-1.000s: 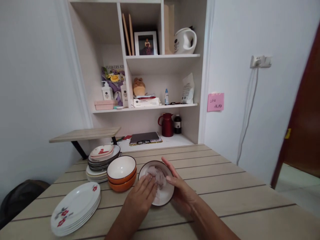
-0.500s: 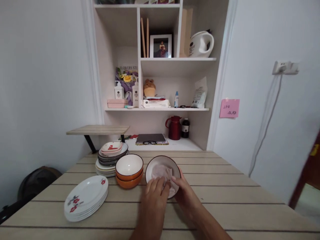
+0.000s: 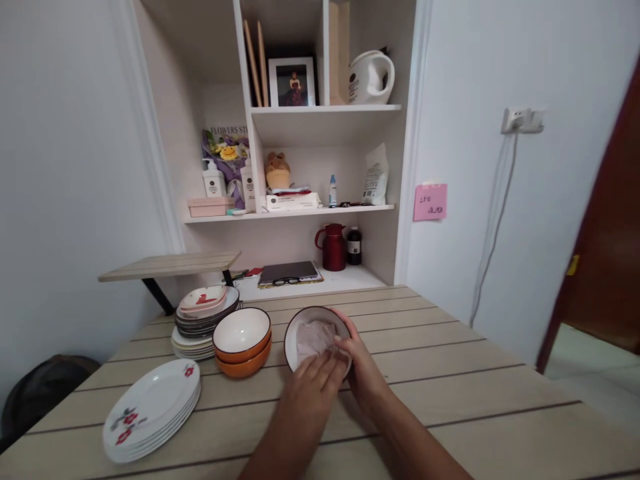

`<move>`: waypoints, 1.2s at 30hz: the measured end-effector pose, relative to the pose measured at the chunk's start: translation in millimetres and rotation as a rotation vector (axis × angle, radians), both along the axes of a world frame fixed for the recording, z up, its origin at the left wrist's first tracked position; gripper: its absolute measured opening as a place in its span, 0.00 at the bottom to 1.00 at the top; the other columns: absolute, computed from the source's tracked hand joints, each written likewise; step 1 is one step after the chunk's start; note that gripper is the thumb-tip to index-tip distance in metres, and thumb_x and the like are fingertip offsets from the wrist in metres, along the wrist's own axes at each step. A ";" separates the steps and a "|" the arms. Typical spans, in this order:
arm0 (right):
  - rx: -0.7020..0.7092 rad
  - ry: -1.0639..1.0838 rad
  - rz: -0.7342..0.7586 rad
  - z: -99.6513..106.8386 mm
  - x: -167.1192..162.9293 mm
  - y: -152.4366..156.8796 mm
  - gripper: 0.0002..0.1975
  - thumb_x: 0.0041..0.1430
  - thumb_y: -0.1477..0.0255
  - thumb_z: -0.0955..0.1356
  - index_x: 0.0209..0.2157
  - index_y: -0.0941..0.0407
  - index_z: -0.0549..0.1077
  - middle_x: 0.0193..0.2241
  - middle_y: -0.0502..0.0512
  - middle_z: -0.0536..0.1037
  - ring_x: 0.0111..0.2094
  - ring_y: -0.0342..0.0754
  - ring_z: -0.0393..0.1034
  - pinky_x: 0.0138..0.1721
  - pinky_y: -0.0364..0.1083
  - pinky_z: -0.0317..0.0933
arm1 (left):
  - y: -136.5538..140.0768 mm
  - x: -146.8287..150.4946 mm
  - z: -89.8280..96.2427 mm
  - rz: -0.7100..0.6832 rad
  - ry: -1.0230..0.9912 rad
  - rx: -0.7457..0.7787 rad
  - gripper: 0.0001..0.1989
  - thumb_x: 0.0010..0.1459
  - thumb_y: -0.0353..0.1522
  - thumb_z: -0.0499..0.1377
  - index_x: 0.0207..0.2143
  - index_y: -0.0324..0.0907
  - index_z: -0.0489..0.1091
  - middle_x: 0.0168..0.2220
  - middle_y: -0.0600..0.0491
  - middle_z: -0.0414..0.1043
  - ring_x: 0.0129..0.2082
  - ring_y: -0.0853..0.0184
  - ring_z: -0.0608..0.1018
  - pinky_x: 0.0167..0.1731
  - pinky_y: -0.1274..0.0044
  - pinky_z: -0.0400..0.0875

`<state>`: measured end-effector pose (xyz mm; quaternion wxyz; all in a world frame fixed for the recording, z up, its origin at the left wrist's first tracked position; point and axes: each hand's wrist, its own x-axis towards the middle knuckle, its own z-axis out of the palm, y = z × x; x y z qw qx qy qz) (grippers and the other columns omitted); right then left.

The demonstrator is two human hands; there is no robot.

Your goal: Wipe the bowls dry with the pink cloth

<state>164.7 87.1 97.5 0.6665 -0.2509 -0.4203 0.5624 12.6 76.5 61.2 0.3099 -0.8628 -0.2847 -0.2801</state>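
Note:
A dark-rimmed bowl with a pale inside [image 3: 291,341] is tilted toward me above the table. My right hand [image 3: 364,368] grips its right side, with the thumb over the rim and the other fingers behind it. Inside the bowl lies a crumpled, pale pinkish cloth [image 3: 314,337]. Pressed onto the cloth's lower part is my left hand [image 3: 314,390], its fingers together and the tips partly hidden in the folds. Two stacked orange bowls with white insides [image 3: 243,331] stand just left of the held bowl.
Flower-patterned white plates [image 3: 153,407] are stacked at the table's left. Behind them stands a mixed stack of dishes [image 3: 203,320], near a small raised wooden shelf [image 3: 170,265]. A red jug [image 3: 333,248] and a dark bottle [image 3: 354,247] stand in the wall unit.
The view has turned to the right, so the shelves and dishes sit further left. My left fingers are lower in the bowl, showing more of the cloth. The right hand keeps its grip.

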 end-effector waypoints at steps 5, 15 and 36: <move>-0.017 0.009 0.023 6.7 0.6 1.3 0.31 0.49 0.67 0.73 0.57 0.50 0.73 0.58 0.55 0.78 0.63 0.63 0.66 0.66 0.60 0.53 | 14.4 -32.2 19.9 -0.112 0.216 0.011 0.21 0.74 0.29 0.49 0.66 0.42 0.63 0.61 0.50 0.74 0.61 0.65 0.74 0.60 0.69 0.69; -0.176 0.071 0.118 17.9 4.7 -8.1 0.35 0.45 0.70 0.73 0.58 0.49 0.70 0.49 0.54 0.84 0.48 0.57 0.77 0.49 0.51 0.66 | 34.5 -46.6 45.1 -0.143 0.327 0.144 0.16 0.73 0.31 0.54 0.61 0.41 0.68 0.58 0.49 0.77 0.64 0.62 0.71 0.69 0.59 0.52; 0.002 0.192 0.298 -6.2 0.0 9.3 0.46 0.48 0.65 0.80 0.67 0.43 0.62 0.62 0.57 0.75 0.60 0.61 0.71 0.65 0.60 0.57 | 18.0 0.4 -6.3 0.095 -0.226 0.204 0.20 0.73 0.24 0.45 0.52 0.41 0.75 0.53 0.50 0.80 0.54 0.62 0.80 0.56 0.64 0.76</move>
